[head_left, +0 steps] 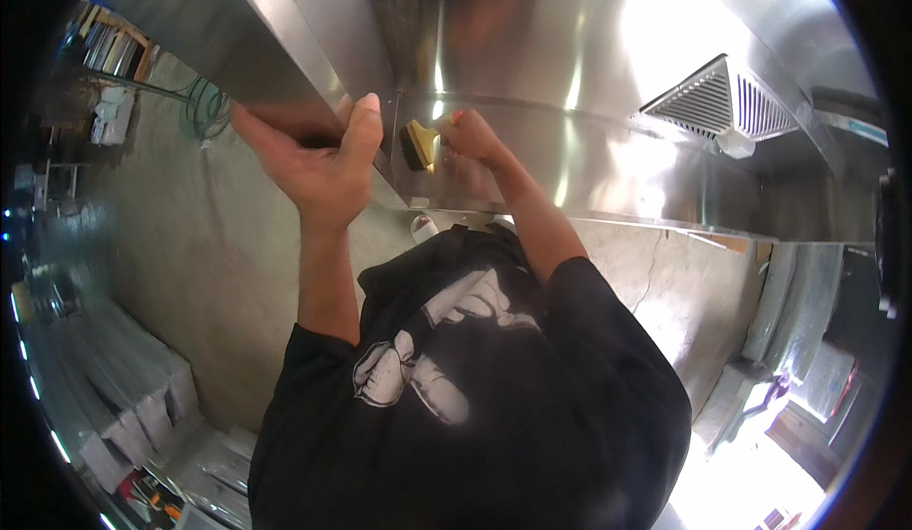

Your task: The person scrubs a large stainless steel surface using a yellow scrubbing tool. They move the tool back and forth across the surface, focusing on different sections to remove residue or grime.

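So the R hand (pixel 470 136) is closed round the handle of a yellow brush (pixel 423 145) w/ dark bristles, and the L hand (pixel 328 179) is up by a steel panel (pixel 285 41), thumb & fingers spread apart around its lower edge. Can't tell tbh if the L one is really gripping or just resting there. Hands are well apart from each other. Brush is near the L end of a big shiny steel hood (pixel 570 155), right by the corner next to the panel, bristle side pointing L. Can't tell if the bristles touch the metal. Over on the R of the hood there's a slatted vent (pixel 689 103) w/ a small pale cup (pixel 736 143) at its bottom edge. Person's in a black T-shirt (pixel 560 406) w/ a white print on the front. Down below is a concrete floor (pixel 209 274), w/ a coiled green hose (pixel 202 110) over L. Lower L there's a bunch of long stuff in clear plastic wrap (pixel 123 378), too blurry to say what's inside tho.
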Demonstrator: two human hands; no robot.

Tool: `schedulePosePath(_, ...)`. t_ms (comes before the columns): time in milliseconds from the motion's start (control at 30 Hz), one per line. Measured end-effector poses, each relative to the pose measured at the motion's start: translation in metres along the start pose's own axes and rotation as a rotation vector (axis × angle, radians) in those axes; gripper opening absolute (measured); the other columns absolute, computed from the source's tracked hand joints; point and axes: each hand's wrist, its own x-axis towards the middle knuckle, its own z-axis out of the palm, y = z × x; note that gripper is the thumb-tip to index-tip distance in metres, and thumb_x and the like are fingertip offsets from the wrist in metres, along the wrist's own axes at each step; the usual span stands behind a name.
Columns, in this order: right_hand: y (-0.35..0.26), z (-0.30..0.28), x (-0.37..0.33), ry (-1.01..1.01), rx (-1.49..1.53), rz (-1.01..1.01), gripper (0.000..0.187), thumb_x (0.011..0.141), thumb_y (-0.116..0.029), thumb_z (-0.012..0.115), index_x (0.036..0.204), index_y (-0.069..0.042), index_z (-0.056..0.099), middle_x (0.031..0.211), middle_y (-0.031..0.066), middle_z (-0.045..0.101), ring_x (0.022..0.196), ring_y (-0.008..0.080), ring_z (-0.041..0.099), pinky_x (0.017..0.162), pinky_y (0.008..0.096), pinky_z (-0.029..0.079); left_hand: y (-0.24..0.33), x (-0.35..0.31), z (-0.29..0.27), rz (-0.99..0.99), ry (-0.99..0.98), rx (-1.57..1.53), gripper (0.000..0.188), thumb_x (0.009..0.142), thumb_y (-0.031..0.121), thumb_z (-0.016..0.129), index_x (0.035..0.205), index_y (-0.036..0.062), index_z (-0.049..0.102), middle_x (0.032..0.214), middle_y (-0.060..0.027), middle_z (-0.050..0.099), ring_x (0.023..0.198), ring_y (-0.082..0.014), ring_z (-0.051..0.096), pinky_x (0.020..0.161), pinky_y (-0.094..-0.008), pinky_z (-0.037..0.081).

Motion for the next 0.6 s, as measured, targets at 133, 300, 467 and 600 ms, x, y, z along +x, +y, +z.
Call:
schedulePosePath(133, 0.031, -0.023, 0.015, 0.12, -0.145, 0.002, 0.043, 0.094, -0.035, 0.066, 0.077, 0.004, 0.071, 0.066, 0.0135, 0.07, 0.059, 0.0223, 0.069, 0.064, 0.0372, 0.054, 0.0, -0.001, 0.0, 0.01, 0.008, 0.046, 0.082, 0.078, -0.001, 0.077, 0.141, -0.0036, 0.025, 0.12, -0.0103, 0.051, 0.104, -0.0154, 0.056, 0.085, -0.0292, 0.05)
schedulePosePath(300, 0.028, -0.07, 0.016, 0.184, -0.17, 0.025, 0.04, 0.091, -0.033, 0.068, 0.079, 0.004, 0.071, 0.069, 0.0167, 0.07, 0.063, 0.0272, 0.071, 0.066, 0.0406, 0.055, 0.003, -0.002, 0.001, -0.027, 0.039, 0.017, 0.079, 0.078, -0.002, 0.076, 0.14, -0.001, 0.026, 0.122, -0.01, 0.051, 0.105, -0.0159, 0.057, 0.086, -0.0303, 0.052)
schedulePosePath(467, 0.014, -0.096, -0.019, 0.396, -0.248, -0.023, 0.038, 0.09, -0.032, 0.067, 0.082, 0.005, 0.069, 0.077, 0.0275, 0.068, 0.078, 0.0417, 0.07, 0.07, 0.0464, 0.053, 0.005, 0.001, 0.001, -0.024, 0.02, -0.001, 0.076, 0.078, -0.004, 0.075, 0.138, 0.0019, 0.028, 0.115, -0.0071, 0.056, 0.096, -0.0114, 0.061, 0.08, -0.027, 0.053)
schedulePosePath(600, 0.008, -0.073, -0.029, 0.421, -0.37, -0.052, 0.037, 0.089, -0.031, 0.066, 0.085, 0.006, 0.069, 0.084, 0.0319, 0.066, 0.087, 0.0487, 0.066, 0.074, 0.0509, 0.051, 0.008, 0.002, 0.004, -0.045, 0.036, -0.029, 0.077, 0.078, -0.006, 0.075, 0.14, 0.0032, 0.029, 0.105, -0.0046, 0.06, 0.088, -0.0088, 0.062, 0.076, -0.024, 0.053)
